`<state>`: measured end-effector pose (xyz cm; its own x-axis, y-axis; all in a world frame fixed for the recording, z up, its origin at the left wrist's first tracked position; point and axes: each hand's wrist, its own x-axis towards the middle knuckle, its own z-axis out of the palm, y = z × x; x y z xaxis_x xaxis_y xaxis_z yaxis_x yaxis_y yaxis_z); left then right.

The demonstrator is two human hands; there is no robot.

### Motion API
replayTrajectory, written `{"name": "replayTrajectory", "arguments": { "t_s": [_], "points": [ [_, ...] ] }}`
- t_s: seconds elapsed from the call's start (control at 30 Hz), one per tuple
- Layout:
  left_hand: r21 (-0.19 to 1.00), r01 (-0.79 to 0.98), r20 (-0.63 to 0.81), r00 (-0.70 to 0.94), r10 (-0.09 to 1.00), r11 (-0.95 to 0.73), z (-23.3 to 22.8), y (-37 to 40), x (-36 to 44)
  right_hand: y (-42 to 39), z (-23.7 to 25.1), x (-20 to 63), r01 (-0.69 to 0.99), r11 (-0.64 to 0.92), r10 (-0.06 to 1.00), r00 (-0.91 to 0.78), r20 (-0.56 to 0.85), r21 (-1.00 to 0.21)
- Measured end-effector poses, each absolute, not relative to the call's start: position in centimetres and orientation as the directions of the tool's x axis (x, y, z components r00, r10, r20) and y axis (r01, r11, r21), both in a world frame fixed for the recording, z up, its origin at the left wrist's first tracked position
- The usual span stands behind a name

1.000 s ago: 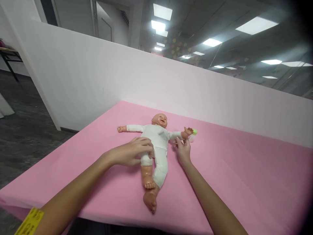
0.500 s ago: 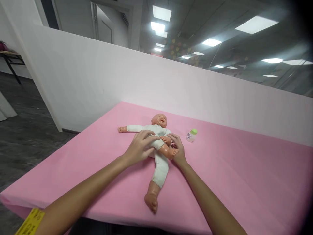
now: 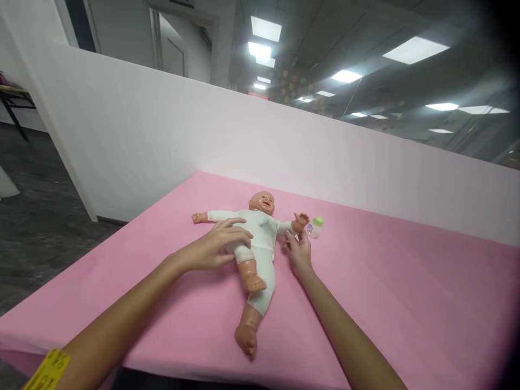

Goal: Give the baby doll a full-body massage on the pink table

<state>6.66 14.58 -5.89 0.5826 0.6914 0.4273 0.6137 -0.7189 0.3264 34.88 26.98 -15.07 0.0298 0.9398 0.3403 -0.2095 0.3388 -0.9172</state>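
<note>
White-suited plastic baby doll (image 3: 257, 238) lies face-up, arms spread, one knee raised.

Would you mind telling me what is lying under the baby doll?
The pink tabletop lies under the doll. The left hand rests on its hip; anything beneath the body is covered.

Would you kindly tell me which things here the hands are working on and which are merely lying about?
In hand:
- baby doll, lying face up on the pink table
- left hand, resting on the doll's body
- right hand, at the doll's outstretched arm

Lying about:
- small green-capped bottle, beside the doll's hand
- white partition behind
</note>
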Motion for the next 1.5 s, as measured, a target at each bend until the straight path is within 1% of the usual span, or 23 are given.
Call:
{"name": "replayTrajectory", "arguments": {
  "t_s": [0.07,0.13,0.2,0.23,0.27,0.33,0.47,0.53,0.6,0.67,0.77,0.83,0.9,0.97,1.07,1.13,1.23,1.3,1.43,1.5],
  "points": [
    [0.313,0.616,0.37,0.622,0.69,-0.723,-5.8,14.2,6.2,27.4,-15.0,35.2,-0.325,0.262,0.965,0.097,0.244,-0.908],
    [0.305,0.613,0.346,0.642,0.685,-0.729,-5.9,14.1,6.0,27.8,-15.1,35.5,-0.421,0.201,0.977,0.148,0.151,-0.885],
    [0.326,0.606,0.336,0.643,0.688,-0.726,-6.0,14.1,6.0,28.1,-15.1,35.7,-0.469,0.173,0.979,0.179,0.098,-0.866],
    [0.345,0.601,0.336,0.638,0.693,-0.721,-6.0,14.1,6.0,28.2,-15.1,35.8,-0.471,0.174,0.978,0.182,0.098,-0.865],
    [0.367,0.597,0.339,0.628,0.7,-0.713,-6.1,14.1,6.1,28.2,-15.1,35.8,-0.459,0.187,0.977,0.18,0.115,-0.868],
    [0.404,0.592,0.356,0.6,0.716,-0.697,-6.1,14.2,6.4,27.9,-15.1,35.7,-0.391,0.243,0.967,0.166,0.192,-0.888],
    [0.448,0.611,0.448,0.478,0.756,-0.652,-6.7,14.6,7.4,26.9,-15.0,35.0,-0.163,0.398,0.917,0.069,0.392,-0.903],
    [0.472,0.626,0.483,0.406,0.776,-0.621,-7.4,14.9,8.0,26.3,-15.0,34.5,-0.038,0.493,0.87,0.001,0.494,-0.869],
    [0.481,0.621,0.517,0.369,0.773,-0.619,-8.1,15.1,8.6,25.9,-15.2,34.2,0.098,0.591,0.807,-0.074,0.586,-0.801],
    [0.46,0.607,0.574,0.354,0.738,-0.648,-8.6,15.4,9.2,25.8,-15.4,34.0,0.2,0.671,0.741,-0.163,0.652,-0.714],
    [0.401,0.61,0.675,0.307,0.67,-0.684,-9.0,15.6,10.0,25.9,-15.8,34.0,0.251,0.747,0.665,-0.25,0.704,-0.616],
    [0.368,0.624,0.714,0.286,0.639,-0.689,-9.0,15.8,10.2,26.1,-15.9,34.0,0.265,0.766,0.642,-0.259,0.722,-0.586],
    [0.332,0.638,0.722,0.302,0.623,-0.694,-8.9,16.0,10.2,26.0,-15.9,34.0,0.27,0.764,0.643,-0.25,0.724,-0.586],
    [0.266,0.655,0.71,0.363,0.604,-0.707,-8.8,16.2,9.9,25.9,-15.7,34.0,0.264,0.743,0.667,-0.23,0.708,-0.615],
    [0.135,0.669,0.663,0.487,0.569,-0.731,-8.3,16.3,8.8,25.8,-15.4,34.1,0.225,0.67,0.742,-0.17,0.649,-0.707],
    [0.108,0.66,0.619,0.541,0.57,-0.743,-7.6,16.1,7.8,26.0,-15.4,34.2,0.155,0.608,0.794,-0.097,0.6,-0.779],
    [0.171,0.636,0.529,0.585,0.614,-0.753,-6.2,15.6,6.1,26.6,-15.5,34.5,0.016,0.502,0.865,-0.014,0.501,-0.865],
    [0.222,0.624,0.476,0.601,0.642,-0.749,-5.3,15.2,5.1,26.9,-15.5,34.7,-0.057,0.432,0.902,0.022,0.431,-0.9],
    [0.323,0.624,0.399,0.592,0.7,-0.712,-4.3,14.7,4.0,27.0,-15.1,34.9,-0.178,0.342,0.939,0.103,0.329,-0.922],
    [0.352,0.627,0.369,0.59,0.719,-0.695,-4.0,14.5,3.8,27.0,-14.9,35.0,-0.227,0.321,0.946,0.12,0.3,-0.92]
  ]
}}
